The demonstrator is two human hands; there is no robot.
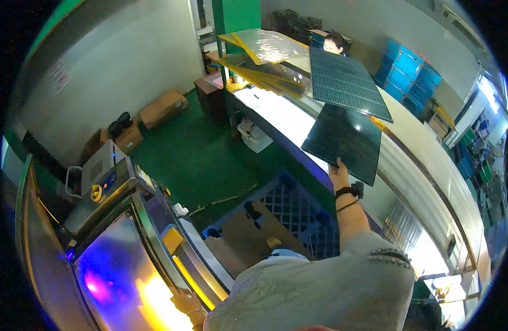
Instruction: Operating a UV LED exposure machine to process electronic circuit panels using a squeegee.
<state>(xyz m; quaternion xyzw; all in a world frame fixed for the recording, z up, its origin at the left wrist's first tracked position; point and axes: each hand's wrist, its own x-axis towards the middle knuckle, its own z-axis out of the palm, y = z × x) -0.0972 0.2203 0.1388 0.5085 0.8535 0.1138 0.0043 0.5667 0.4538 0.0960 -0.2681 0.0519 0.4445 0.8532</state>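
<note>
My right hand, with a dark band on the wrist, reaches forward and is closed on the near edge of a dark green flat panel. That panel is tilted over a brightly lit bench. A second dark green panel with a fine grid pattern, like a circuit board panel, lies just beyond and above it. My left hand is low at the left, on the edge of a machine's bright glass bed. Its fingers look stretched out on the frame, though glare washes them out.
Clear sheets with yellow borders lie on the shelf above the lit bench top. A blue plastic pallet and flat cardboard are on the green floor. Cardboard boxes stand by the wall. Another person is behind the bench.
</note>
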